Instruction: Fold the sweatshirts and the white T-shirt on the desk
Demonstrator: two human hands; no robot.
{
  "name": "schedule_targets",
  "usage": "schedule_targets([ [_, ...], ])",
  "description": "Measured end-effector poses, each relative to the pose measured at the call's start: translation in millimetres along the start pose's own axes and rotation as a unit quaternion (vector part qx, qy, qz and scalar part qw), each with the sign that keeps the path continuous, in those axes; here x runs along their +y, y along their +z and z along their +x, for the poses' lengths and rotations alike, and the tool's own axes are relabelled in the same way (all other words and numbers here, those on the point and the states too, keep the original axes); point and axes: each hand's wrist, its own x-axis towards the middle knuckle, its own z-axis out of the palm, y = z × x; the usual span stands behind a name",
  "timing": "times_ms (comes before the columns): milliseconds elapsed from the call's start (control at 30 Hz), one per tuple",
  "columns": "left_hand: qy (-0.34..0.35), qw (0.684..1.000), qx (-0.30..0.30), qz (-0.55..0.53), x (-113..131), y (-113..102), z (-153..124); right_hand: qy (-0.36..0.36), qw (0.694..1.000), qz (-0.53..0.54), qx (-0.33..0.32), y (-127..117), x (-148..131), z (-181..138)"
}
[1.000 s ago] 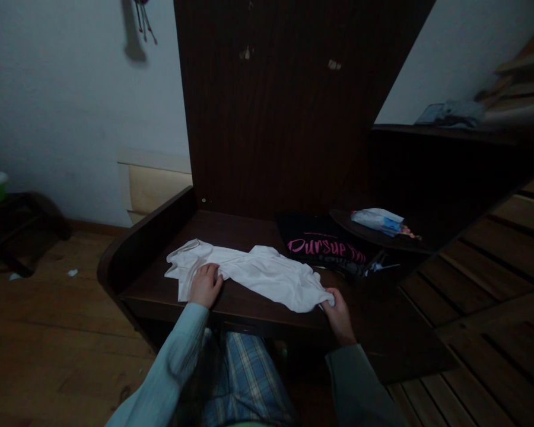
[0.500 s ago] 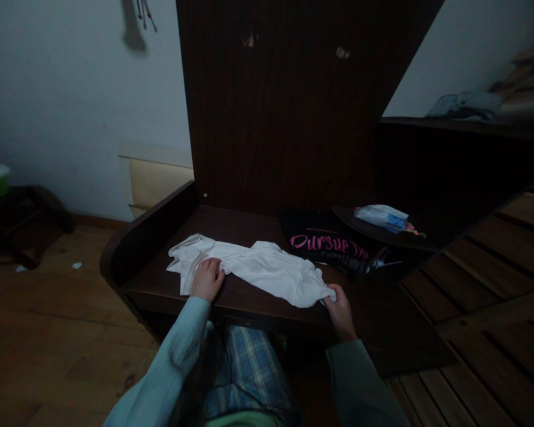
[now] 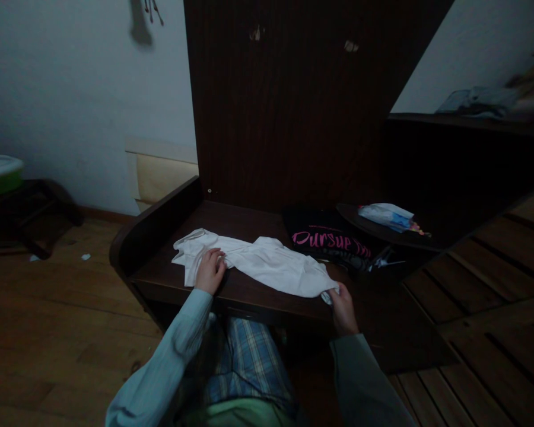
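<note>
A white garment (image 3: 280,267), folded into a long, uneven strip, lies across the dark wooden desk (image 3: 249,213). My left hand (image 3: 210,271) rests on its left part, with the fingers spread on the cloth. The right end of the garment is pinched between the thumb and fingers of my right hand (image 3: 345,308), and a small corner hangs down there. Just behind the cloth sits a folded black garment (image 3: 329,234) with pink lettering.
On a dark round-edged shelf (image 3: 374,228) at the right lies a white and blue plastic packet (image 3: 387,216). A raised side panel (image 3: 155,219) bounds the desk at the left. Beyond it stands a dark stool (image 3: 40,207) with a green tub (image 3: 2,178). Wooden slats (image 3: 493,296) show at the right.
The view has shifted slightly. The garment's right end is drawn a little more taut in my right hand, and a small corner now hangs beneath it. My left hand stays on the cloth.
</note>
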Motion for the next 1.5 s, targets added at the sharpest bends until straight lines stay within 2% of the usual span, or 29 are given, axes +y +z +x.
schedule_targets([
  [100, 0.017, 0.995, 0.035, -0.096, 12, -3, -6, 0.001, 0.997, 0.077, 0.001, 20, -21, -5],
  [167, 0.018, 0.984, -0.001, -0.178, 25, -1, -9, -0.026, 0.994, 0.101, -0.025, 39, -42, -15],
  [200, 0.021, 0.976, -0.029, -0.216, 32, 0, -10, -0.042, 0.992, 0.103, -0.058, 50, -52, -22],
  [267, 0.037, 0.961, -0.073, -0.264, 45, 2, -11, -0.063, 0.968, 0.088, -0.228, 69, -71, -38],
  [333, 0.043, 0.959, -0.078, -0.268, 52, 3, -9, -0.104, 0.906, 0.048, -0.408, 83, -85, -54],
  [400, 0.029, 0.964, -0.077, -0.253, 52, 0, -6, -0.165, 0.870, -0.007, -0.466, 88, -92, -64],
  [433, 0.018, 0.966, -0.081, -0.245, 50, -1, -4, -0.185, 0.870, -0.027, -0.457, 88, -92, -66],
  [500, 0.002, 0.968, -0.100, -0.231, 44, -5, -2, -0.197, 0.892, -0.045, -0.403, 82, -88, -60],
  [600, -0.005, 0.970, -0.113, -0.214, 36, -7, -2, -0.195, 0.925, -0.058, -0.321, 70, -75, -36],
  [700, -0.009, 0.971, -0.107, -0.213, 36, -6, -2, -0.241, 0.925, -0.119, -0.269, 64, -62, -4],
  [867, 0.002, 0.968, -0.116, -0.223, 39, -10, 1, -0.317, 0.867, -0.236, -0.302, 73, -57, 32],
  [967, -0.022, 0.972, -0.120, -0.201, 33, -16, 3, -0.333, 0.851, -0.252, -0.319, 80, -59, 39],
  [1067, -0.073, 0.981, -0.105, -0.147, 22, -21, 6, -0.313, 0.866, -0.256, -0.294, 83, -61, 38],
  [1133, -0.099, 0.985, -0.074, -0.121, 15, -22, 8, -0.290, 0.880, -0.255, -0.276, 83, -60, 34],
  [1200, -0.100, 0.988, -0.038, -0.115, 13, -24, 9, -0.280, 0.889, -0.243, -0.267, 83, -59, 30],
  [1267, -0.078, 0.990, -0.030, -0.111, 14, -25, 9, -0.280, 0.896, -0.223, -0.262, 82, -59, 25],
  [1333, -0.045, 0.993, -0.059, -0.092, 18, -26, 8, -0.281, 0.901, -0.206, -0.257, 82, -59, 22],
  [1433, 0.018, 0.988, -0.152, -0.037, 27, -26, 7, -0.292, 0.904, -0.191, -0.249, 82, -64, 20],
  [1500, 0.019, 0.978, -0.206, 0.006, 30, -28, 10, -0.303, 0.901, -0.193, -0.244, 82, -72, 23],
])
